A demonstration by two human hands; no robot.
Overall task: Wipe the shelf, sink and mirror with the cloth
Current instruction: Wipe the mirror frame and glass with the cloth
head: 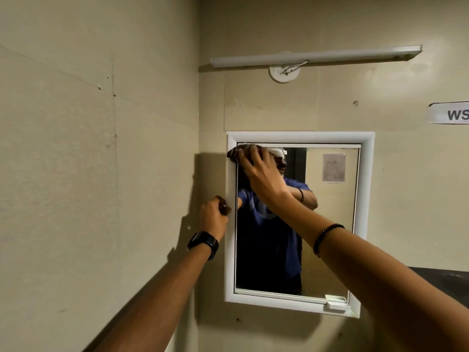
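A white-framed mirror (330, 224) hangs on the beige wall ahead of me. My right hand (261, 171) presses a dark cloth (237, 151) against the glass at the mirror's top left corner, fingers spread over it. My left hand (213, 217) grips the left edge of the mirror's frame about halfway up, fingers curled round it. The sink and shelf are out of view. The mirror reflects a person in a blue shirt.
A tube light fixture (317, 57) is mounted on the wall above the mirror. A paper label (451, 113) sticks to the wall at the right. A dark surface (446, 280) shows at the lower right. The side wall (101, 174) stands close on the left.
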